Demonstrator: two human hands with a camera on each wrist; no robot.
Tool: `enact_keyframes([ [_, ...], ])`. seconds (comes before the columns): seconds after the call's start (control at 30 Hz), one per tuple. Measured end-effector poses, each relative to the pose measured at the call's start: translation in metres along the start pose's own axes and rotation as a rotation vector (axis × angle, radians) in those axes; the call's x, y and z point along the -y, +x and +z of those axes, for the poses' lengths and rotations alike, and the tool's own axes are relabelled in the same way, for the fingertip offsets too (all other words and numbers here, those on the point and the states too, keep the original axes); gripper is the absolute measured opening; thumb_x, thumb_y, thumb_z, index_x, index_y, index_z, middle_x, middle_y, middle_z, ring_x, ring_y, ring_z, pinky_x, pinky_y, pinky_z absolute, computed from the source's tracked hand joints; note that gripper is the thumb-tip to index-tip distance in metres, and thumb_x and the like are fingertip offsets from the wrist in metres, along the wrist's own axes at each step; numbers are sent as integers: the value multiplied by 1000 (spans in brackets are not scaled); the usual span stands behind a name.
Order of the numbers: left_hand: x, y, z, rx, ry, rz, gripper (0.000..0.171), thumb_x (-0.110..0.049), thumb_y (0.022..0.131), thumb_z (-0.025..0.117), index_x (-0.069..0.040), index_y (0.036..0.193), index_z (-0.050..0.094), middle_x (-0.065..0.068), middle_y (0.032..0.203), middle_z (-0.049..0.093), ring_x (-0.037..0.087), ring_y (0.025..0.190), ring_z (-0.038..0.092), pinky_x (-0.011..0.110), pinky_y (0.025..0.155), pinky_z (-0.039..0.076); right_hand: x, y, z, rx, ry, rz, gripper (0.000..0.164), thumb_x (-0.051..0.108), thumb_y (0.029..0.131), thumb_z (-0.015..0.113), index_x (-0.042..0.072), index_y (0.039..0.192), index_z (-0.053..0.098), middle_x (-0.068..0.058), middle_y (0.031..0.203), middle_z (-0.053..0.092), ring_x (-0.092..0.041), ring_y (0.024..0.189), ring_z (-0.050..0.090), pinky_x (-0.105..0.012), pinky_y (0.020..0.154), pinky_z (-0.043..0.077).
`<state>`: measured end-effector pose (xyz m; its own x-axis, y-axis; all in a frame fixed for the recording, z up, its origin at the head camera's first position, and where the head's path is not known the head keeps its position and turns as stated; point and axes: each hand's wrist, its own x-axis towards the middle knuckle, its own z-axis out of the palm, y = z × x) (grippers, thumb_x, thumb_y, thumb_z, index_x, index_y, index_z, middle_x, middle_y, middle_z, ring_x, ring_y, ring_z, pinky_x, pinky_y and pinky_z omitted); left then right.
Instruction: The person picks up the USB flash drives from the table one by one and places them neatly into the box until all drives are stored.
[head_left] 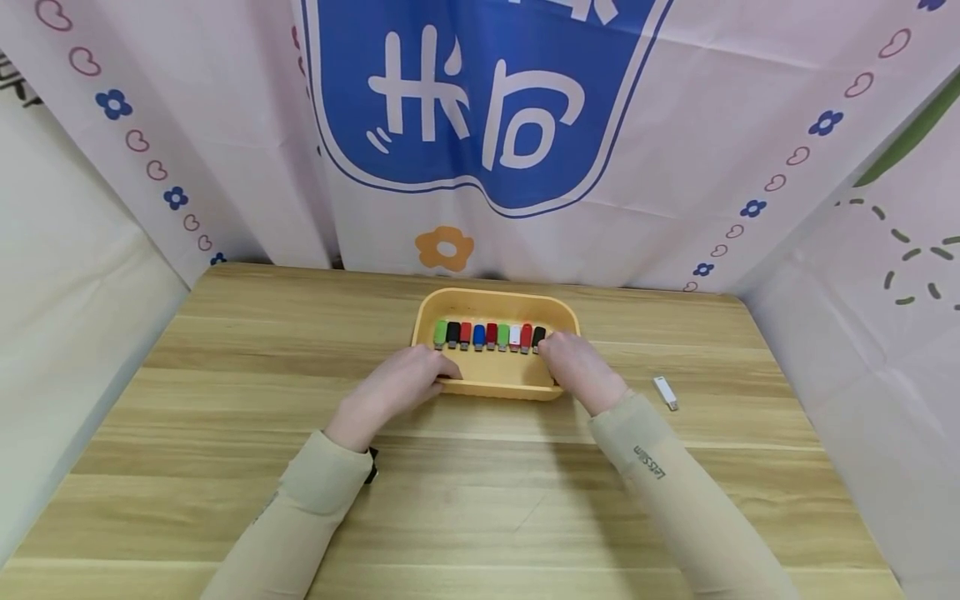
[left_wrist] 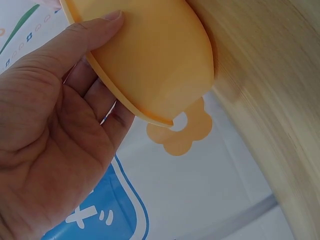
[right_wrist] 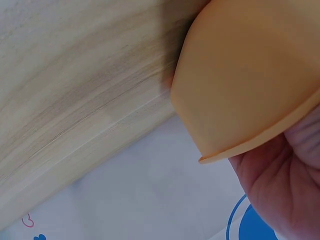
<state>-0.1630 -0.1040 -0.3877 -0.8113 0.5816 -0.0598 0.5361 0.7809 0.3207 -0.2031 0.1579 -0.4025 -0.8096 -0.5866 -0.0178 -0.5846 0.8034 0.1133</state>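
Note:
A shallow yellow-orange plastic bin (head_left: 487, 390) stands on the wooden table, with a row of USB sticks (head_left: 503, 336) inside along its far side. The sticks are green, black, red, blue and white, metal plugs towards me. My left hand (head_left: 408, 379) grips the bin's near rim at the left; in the left wrist view the thumb (left_wrist: 100, 31) presses the outer wall and fingers pass behind the rim. My right hand (head_left: 576, 367) reaches over the right end, beside the last black USB stick (head_left: 538, 337). Its fingertips are hidden inside the bin, and I cannot tell what they hold.
A white USB stick (head_left: 665, 392) lies on the table (head_left: 750, 467) to the right of the bin. Behind the table's far edge hangs a printed cloth (head_left: 375, 225) with a blue emblem. Pale cloth walls stand at both sides.

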Motion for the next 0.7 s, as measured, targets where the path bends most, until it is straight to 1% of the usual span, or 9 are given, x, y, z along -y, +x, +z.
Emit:
enact_keyframes([
  [0.2,0,0,0,-3,-4,0,20,1,89,69,-15,97,78,1,97,77,10,79,65,32,77,58,2,-1,-1,5,-27,-2,17,-15,84,59,-1,79,67,-16,79,70,-27,71,66,-37,64,59],
  [0.37,-1,0,0,2,-2,-3,19,1,89,70,-14,98,78,1,98,77,10,80,66,32,77,58,2,0,-2,30,-39,-5,16,-14,86,59,-1,82,68,-17,81,70,-27,73,66,-38,65,59],
  [0.5,0,0,0,2,-2,-4,19,0,89,70,-14,98,78,1,98,77,10,79,65,32,77,58,1,1,-2,51,-8,2,18,-16,83,59,0,81,68,-16,80,69,-25,72,65,-36,65,58],
  [0.63,0,1,1,2,1,-1,19,0,89,70,-15,98,78,1,97,77,10,80,66,33,78,58,-2,2,-4,81,40,10,21,-18,79,59,1,80,67,-14,79,69,-19,70,60,-31,63,55],
  [0.7,0,0,1,3,0,-1,19,0,89,70,-15,98,78,1,98,77,10,80,66,33,78,58,-3,3,-5,94,77,20,20,-18,80,60,1,81,67,-13,79,69,-17,68,58,-29,61,54],
])
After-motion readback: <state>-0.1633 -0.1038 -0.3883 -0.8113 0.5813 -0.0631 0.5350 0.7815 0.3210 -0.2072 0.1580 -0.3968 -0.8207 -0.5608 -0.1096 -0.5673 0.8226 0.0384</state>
